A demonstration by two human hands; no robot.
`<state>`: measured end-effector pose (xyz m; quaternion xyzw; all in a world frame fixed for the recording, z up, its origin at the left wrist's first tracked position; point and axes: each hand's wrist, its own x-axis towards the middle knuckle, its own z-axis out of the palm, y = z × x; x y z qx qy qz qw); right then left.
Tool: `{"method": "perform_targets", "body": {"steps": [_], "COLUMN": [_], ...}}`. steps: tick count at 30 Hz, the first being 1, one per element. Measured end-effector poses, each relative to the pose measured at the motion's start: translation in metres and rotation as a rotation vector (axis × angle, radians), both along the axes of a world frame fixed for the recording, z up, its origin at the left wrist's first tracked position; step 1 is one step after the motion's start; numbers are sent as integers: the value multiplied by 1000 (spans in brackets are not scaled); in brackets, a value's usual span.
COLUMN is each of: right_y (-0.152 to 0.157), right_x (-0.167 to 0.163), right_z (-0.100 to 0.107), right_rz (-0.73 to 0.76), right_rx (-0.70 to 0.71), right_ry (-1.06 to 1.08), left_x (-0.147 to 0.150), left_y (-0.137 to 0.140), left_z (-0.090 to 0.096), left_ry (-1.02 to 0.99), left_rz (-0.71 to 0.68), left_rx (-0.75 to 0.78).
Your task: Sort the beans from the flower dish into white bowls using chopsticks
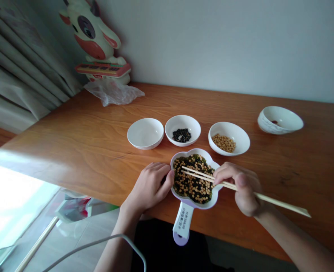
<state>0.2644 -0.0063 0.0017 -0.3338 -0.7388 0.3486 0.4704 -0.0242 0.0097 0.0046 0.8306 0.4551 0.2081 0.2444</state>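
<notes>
A flower-shaped dish (210, 159) with a purple-edged rim and a labelled handle (183, 219) lies at the table's front edge. In it are mixed yellow, black and green beans (196, 185). My left hand (152, 185) is closed at the dish's left rim, fingers curled and thumb against the edge. My right hand (242, 185) grips a pair of wooden chopsticks (280, 204) at the dish's right side. Their tips are slightly apart over the beans; whether they pinch a bean I cannot tell.
Behind the dish stand an empty white bowl (145, 132), a bowl (193, 122) of black beans and a bowl (242, 138) of yellow beans. Farther right, another bowl (268, 122) holds something small and reddish. A cow-shaped toy (99, 41) and a plastic bag (114, 92) sit back left. A cable (99, 238) crosses below.
</notes>
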Motion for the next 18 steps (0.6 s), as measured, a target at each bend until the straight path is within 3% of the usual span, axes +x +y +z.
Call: {"method": "perform_targets", "body": {"steps": [4,7,14,18], "right_y": [1,1,-1,-1], "right_x": [-6,-7,0,-1], "right_z": [8,9,4,4], "right_rz": [77,68,-72,-130], "right_rx": [178,215,154,105], "right_ry": [-158,-222,-60,-100], "left_x": [0,-1,0,0], "left_y": [0,0,0,0], "left_z": [0,1,1,2], "left_ry": [2,7,8,14], "left_rz": [2,0,6,-5], "left_rx": [4,0,2,-6]}}
